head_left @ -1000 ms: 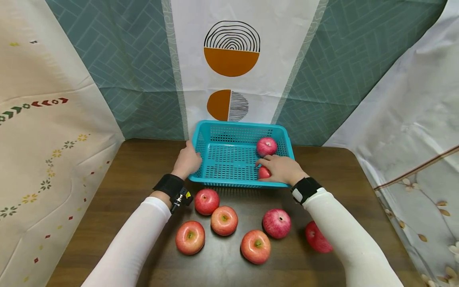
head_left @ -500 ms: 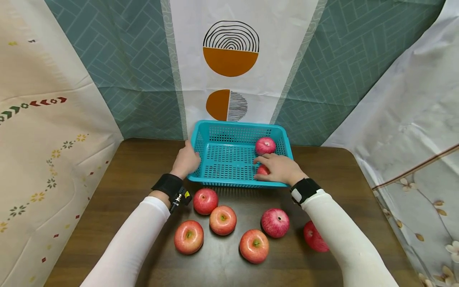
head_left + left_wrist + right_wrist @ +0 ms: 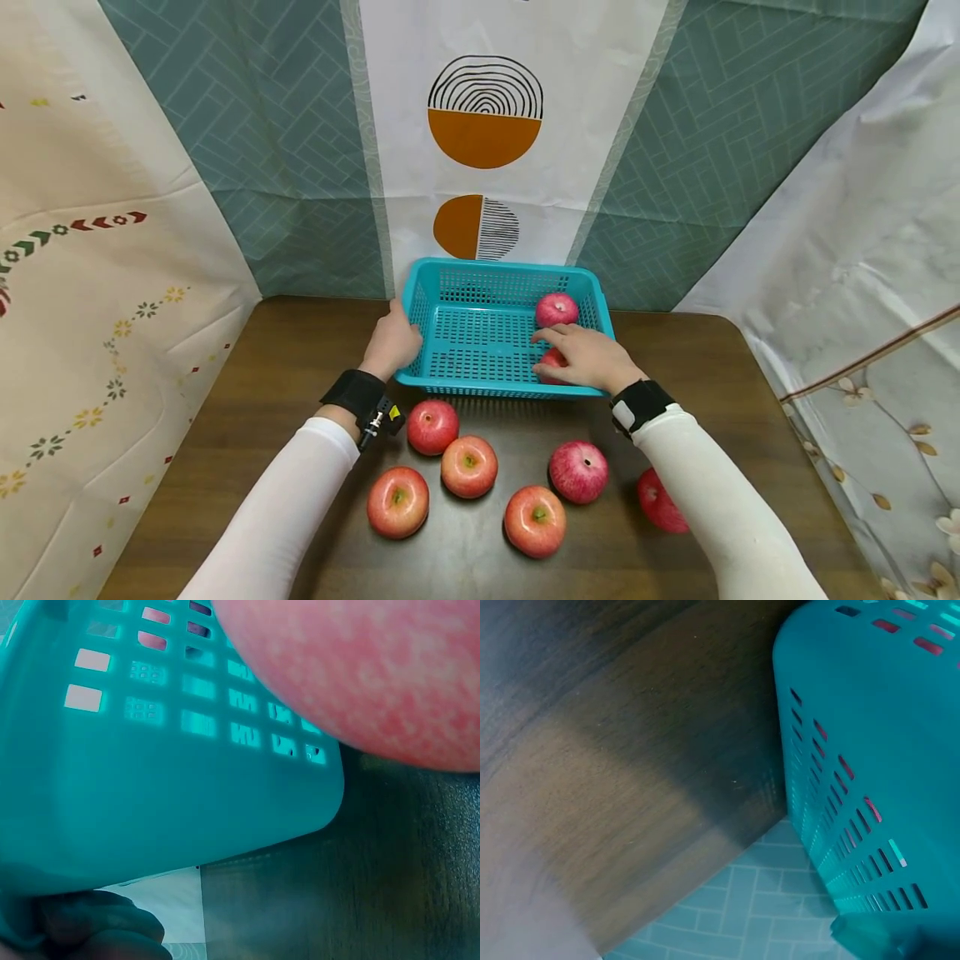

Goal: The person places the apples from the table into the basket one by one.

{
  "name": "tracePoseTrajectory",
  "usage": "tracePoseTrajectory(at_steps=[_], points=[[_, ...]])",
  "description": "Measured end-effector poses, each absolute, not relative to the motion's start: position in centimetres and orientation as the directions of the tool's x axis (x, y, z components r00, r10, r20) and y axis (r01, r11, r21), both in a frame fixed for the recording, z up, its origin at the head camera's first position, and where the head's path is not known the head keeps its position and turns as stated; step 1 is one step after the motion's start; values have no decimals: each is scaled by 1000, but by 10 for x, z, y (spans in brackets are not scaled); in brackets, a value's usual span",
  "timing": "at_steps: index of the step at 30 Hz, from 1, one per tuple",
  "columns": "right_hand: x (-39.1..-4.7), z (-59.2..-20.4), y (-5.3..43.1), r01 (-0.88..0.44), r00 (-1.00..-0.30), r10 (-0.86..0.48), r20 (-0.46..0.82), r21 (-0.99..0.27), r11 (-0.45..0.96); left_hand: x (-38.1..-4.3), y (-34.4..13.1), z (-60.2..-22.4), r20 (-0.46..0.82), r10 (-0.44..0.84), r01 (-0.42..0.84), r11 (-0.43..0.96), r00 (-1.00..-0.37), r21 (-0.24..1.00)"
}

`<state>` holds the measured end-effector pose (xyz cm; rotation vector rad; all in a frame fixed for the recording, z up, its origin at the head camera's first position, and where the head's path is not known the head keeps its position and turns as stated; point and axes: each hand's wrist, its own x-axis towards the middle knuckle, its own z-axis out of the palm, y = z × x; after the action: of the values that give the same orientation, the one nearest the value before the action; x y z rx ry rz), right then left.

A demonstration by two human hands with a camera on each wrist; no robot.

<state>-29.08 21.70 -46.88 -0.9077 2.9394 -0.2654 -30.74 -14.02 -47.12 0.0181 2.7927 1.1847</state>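
Observation:
My left hand (image 3: 393, 342) grips the left rim of a turquoise plastic basket (image 3: 495, 387); in the left wrist view its curled fingers (image 3: 112, 926) show below the basket wall, and part of the hand blurs the upper right. Inside the basket, at the near right corner, my right hand (image 3: 588, 354) reaches over the rim with thumb and fingers curved round a red round fruit (image 3: 553, 363), partly hidden by the hand. Behind it lies a pink-red fruit (image 3: 557, 309), likely a pomegranate. The right wrist view shows only the basket's outer side (image 3: 870, 750), not the fingers.
Before the basket on the brown table (image 3: 300, 333) lie a red fruit (image 3: 432, 427), apples (image 3: 469, 467) (image 3: 398, 502) (image 3: 535, 522), and a pomegranate-like fruit (image 3: 578, 472). Another red fruit (image 3: 660, 502) is partly under the right sleeve. Cloth hangings (image 3: 300, 167) stand close behind the basket.
The head view has shifted slightly, so the whole scene sits a little lower. The right index finger stands a bit farther from the red fruit; both hands otherwise stay in place.

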Motion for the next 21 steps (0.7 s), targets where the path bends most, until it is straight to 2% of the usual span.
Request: tracePoseTrajectory(at_steps=[21], points=[[-288,-471,218,-516,-854,-515,70,-233,824,-305,-140,-470,-103,65,-32,677,-993,736]])
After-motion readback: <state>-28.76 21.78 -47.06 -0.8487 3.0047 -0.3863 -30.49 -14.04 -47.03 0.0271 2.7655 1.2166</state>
